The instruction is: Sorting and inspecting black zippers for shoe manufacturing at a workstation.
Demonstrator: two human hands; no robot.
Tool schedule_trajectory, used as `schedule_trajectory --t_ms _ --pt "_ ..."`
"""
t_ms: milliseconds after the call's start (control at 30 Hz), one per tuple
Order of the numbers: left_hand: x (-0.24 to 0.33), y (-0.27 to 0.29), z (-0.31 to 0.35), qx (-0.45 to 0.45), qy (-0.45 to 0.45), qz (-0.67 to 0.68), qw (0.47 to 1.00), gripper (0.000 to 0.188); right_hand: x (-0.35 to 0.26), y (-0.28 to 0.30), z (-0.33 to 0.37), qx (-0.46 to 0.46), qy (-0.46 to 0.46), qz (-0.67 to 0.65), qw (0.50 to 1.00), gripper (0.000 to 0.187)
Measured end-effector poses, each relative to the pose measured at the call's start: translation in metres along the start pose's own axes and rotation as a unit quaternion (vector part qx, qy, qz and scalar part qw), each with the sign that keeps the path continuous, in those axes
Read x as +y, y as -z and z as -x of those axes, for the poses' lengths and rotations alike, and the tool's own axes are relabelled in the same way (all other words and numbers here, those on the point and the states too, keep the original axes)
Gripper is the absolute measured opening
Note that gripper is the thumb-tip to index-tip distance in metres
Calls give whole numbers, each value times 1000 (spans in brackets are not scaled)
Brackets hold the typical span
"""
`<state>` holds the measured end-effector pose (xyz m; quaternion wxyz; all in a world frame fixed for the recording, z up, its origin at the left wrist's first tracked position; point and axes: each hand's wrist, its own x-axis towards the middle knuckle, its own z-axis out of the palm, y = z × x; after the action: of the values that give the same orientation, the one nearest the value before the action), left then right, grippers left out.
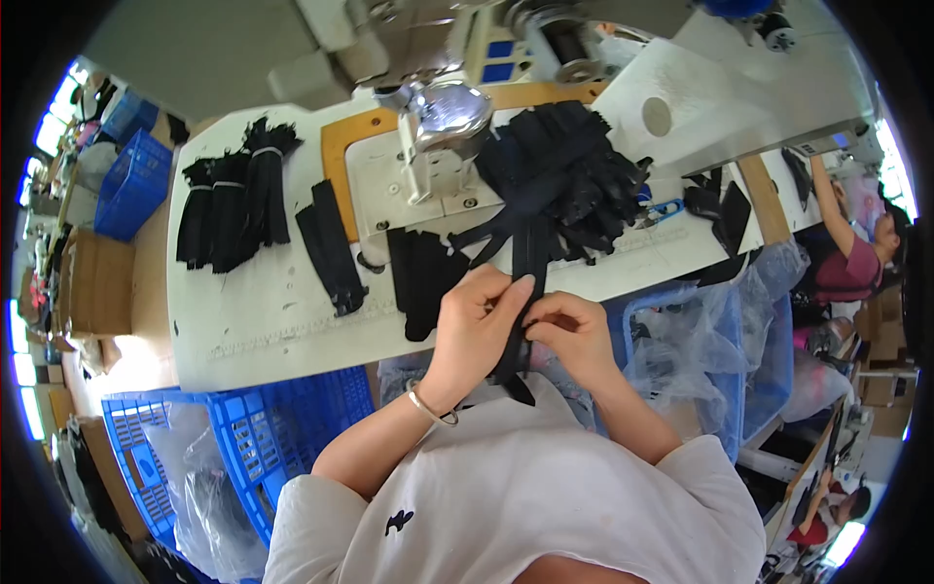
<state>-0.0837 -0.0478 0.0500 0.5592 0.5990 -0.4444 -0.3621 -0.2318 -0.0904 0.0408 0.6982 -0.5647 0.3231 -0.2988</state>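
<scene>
A long black zipper strip (528,255) runs from the dark pile on the sewing table down between my hands, its lower end hanging over the table's front edge. My left hand (479,326) is closed on it, thumb along the strip. The fingertips of my right hand (569,336) pinch its right edge a little lower down. Behind my hands lies a heap of black zipper pieces (559,165). Left of my left hand is a flat stack of black fabric pieces (423,277). The sewing machine (438,146) stands beyond.
Tied black bundles (229,209) and a loose black bundle (331,248) lie on the table's left. Small blue-handled snips (666,208) rest right of the heap. Blue crates (248,448) with plastic bags stand below the table on both sides. Other people (856,258) work at the right.
</scene>
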Motion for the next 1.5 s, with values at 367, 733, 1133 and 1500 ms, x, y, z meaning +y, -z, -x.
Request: schedule_trajectory --t_ms 367,733,1133,1500 --pt "19 60 -12 4 -35 -190 981 19 -12 1 -9 -64 33 141 987 12" --pt "-13 68 22 29 -61 -495 867 24 12 20 -27 -11 -102 5 995 18" --pt "-15 81 28 98 184 291 933 19 -48 -42 -27 -92 -26 -12 995 13" --pt "11 72 29 40 179 337 924 19 -20 -48 -36 -77 -35 77 993 16"
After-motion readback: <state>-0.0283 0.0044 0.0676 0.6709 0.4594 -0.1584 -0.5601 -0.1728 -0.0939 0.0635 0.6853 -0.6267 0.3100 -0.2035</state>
